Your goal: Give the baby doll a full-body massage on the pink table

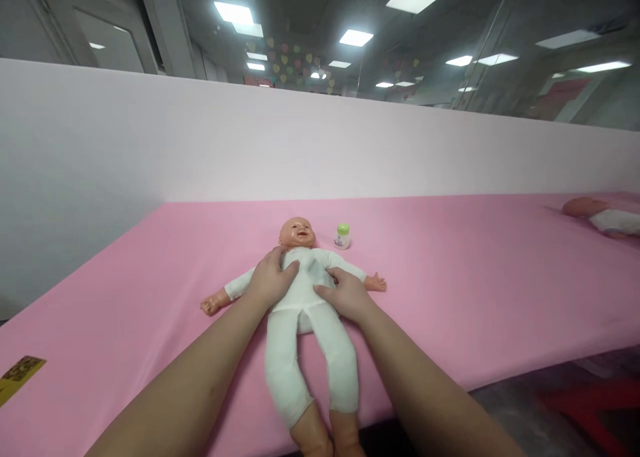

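Note:
A baby doll (305, 297) with a white cloth body lies on its back on the pink sheet, head toward the wall and arms spread out. My left hand (274, 276) rests on the left side of its chest near the shoulder, fingers apart and partly hidden at the doll's side. On the right side of the torso lies my right hand (347, 294), its thumb and fingers spread on the cloth. Neither hand is closed round anything. Just right of the doll's head stands a small clear jar (343, 236) with a green lid.
The pink-covered table (450, 277) meets a white wall (350, 150) at the back. Another doll (600, 217) lies at the far right. A yellow label (21, 376) is at the left edge, and a red frame (595, 404) stands below the table at the right.

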The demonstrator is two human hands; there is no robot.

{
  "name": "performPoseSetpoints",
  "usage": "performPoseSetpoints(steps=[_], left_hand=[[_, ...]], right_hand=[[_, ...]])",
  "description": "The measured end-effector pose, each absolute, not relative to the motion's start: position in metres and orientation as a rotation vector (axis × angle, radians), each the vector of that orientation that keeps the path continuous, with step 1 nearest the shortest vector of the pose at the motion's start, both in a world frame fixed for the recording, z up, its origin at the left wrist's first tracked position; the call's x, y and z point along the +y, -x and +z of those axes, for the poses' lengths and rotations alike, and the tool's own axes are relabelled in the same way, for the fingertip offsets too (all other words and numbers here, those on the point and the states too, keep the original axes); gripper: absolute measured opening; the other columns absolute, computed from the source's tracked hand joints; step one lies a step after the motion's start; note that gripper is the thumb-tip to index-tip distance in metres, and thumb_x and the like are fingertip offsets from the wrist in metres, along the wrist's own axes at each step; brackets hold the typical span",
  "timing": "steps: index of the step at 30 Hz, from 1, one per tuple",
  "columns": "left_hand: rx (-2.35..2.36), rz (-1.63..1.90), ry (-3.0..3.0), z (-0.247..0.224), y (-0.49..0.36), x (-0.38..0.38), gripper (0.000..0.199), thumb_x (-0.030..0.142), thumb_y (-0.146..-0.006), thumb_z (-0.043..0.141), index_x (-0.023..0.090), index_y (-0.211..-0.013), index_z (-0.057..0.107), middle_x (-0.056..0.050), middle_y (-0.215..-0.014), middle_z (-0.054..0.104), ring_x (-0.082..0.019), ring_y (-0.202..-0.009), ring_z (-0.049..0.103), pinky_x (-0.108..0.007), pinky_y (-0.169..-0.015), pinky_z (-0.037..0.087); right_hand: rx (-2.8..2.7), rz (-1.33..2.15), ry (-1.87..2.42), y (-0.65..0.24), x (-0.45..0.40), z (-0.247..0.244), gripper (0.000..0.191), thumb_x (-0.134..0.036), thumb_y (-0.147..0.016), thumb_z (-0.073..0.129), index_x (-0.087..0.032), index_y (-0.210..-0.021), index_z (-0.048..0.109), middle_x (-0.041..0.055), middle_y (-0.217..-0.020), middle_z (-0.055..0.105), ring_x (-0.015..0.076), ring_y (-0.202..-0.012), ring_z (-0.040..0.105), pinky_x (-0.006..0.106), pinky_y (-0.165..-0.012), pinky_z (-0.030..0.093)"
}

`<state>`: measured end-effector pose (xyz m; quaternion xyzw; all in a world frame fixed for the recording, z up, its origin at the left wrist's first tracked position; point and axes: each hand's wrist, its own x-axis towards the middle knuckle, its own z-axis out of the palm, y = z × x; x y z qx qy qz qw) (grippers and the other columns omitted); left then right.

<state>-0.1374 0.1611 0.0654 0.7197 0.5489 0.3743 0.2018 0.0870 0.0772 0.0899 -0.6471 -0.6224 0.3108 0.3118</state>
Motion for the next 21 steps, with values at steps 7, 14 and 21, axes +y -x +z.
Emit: performPoseSetpoints(steps=[7, 14, 21], left_hand=[[1.636, 1.032, -1.896, 0.074, 0.142, 0.173, 0.062, 0.057, -0.097, 0.058, 0.021, -0.147, 0.056, -0.016, -0.146, 0.065, -0.033, -0.13, 0.064, -0.042, -0.102, 0.048], [1.583, 1.241, -1.587, 0.081, 0.133, 0.215, 0.06, 0.062, -0.094, 0.061, 0.023, -0.138, 0.064, -0.017, -0.149, 0.063, -0.037, -0.138, 0.058, -0.046, -0.11, 0.043], [1.403, 1.492, -1.179, 0.086, 0.103, 0.255, 0.041, 0.05, -0.097, 0.059, 0.024, -0.127, 0.068, -0.01, -0.144, 0.067, -0.027, -0.132, 0.063, -0.038, -0.107, 0.049]], right_hand=[[-1.955, 0.677, 1.757, -0.097, 0.059, 0.128, 0.061, -0.053, -0.088, 0.073, -0.021, -0.139, 0.069, 0.0142, -0.134, 0.073, 0.0382, -0.119, 0.068, 0.044, -0.093, 0.051], [-1.79, 0.664, 1.435, -0.095, 0.127, 0.151, 0.055, -0.055, -0.089, 0.073, -0.029, -0.137, 0.069, 0.0095, -0.132, 0.072, 0.0307, -0.117, 0.068, 0.038, -0.093, 0.052], [-1.099, 0.949, 1.258, -0.069, 0.249, 0.094, 0.074, -0.054, -0.085, 0.072, -0.028, -0.152, 0.054, 0.0107, -0.147, 0.063, 0.0302, -0.126, 0.066, 0.047, -0.109, 0.051]])
